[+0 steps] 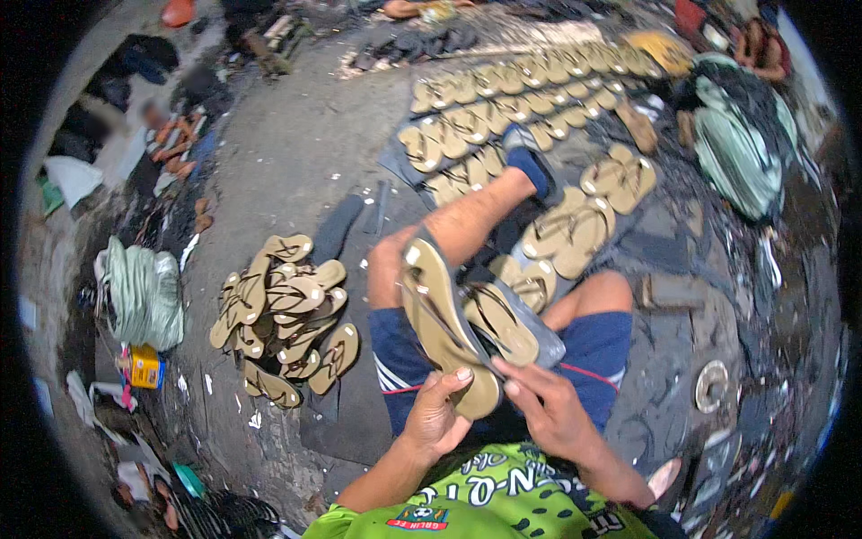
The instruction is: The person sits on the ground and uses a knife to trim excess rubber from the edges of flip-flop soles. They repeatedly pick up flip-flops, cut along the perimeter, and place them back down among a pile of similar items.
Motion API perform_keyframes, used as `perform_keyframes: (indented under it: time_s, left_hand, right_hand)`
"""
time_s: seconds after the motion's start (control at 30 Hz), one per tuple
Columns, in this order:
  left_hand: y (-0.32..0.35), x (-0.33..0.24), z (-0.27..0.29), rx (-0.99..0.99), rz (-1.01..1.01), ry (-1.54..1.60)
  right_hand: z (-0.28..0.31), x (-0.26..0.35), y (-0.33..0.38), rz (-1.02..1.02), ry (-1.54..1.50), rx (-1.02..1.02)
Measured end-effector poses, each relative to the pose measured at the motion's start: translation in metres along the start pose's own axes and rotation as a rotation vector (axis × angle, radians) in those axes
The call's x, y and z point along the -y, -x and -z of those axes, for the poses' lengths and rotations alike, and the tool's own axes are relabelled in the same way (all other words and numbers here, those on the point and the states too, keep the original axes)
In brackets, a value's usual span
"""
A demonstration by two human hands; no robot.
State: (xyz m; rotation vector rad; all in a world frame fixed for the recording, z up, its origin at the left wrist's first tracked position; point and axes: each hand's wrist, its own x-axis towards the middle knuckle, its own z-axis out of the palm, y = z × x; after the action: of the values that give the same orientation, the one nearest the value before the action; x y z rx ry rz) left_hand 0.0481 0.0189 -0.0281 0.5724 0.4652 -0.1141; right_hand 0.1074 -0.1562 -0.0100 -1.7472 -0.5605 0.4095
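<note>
A tan flip-flop point(429, 310) with a dark strap is held up over my lap, toe pointing away from me. My left hand point(437, 409) grips it at the heel, thumb on top of the footbed. Close against the heel's right edge, my right hand point(548, 400) has its thumb and fingers drawn together. Whatever sits between those fingertips is too small to make out. Just beyond my right hand lies a second tan flip-flop point(501, 325) between my legs, partly covered by the held one. A clear plastic bag or sheet point(551, 345) shows beside it.
A heap of tan flip-flops point(287, 305) lies on the floor at left. Rows of flip-flops point(503, 112) stretch out ahead, with more pairs point(575, 234) beside my right leg. Bundled sacks stand at left point(142, 292) and far right point(741, 144). Other people sit at the far edges.
</note>
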Motion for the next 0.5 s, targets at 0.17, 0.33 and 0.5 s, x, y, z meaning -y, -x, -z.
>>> perform_keyframes:
  time_s: [0.17, 0.33, 0.5]
  left_hand:
    - [0.004, -0.003, 0.004, -0.275, -0.039, -0.002]
    - [0.01, -0.005, -0.008, -0.342, -0.084, -0.013]
    - [0.009, 0.0, -0.011, -0.327, -0.126, 0.071]
  right_hand:
    - [-0.009, -0.008, 0.022, -0.055, -0.09, -0.014]
    - [0.007, -0.012, 0.036, -0.025, 0.039, -0.001]
    - [0.012, -0.013, 0.063, -0.025, 0.135, 0.082]
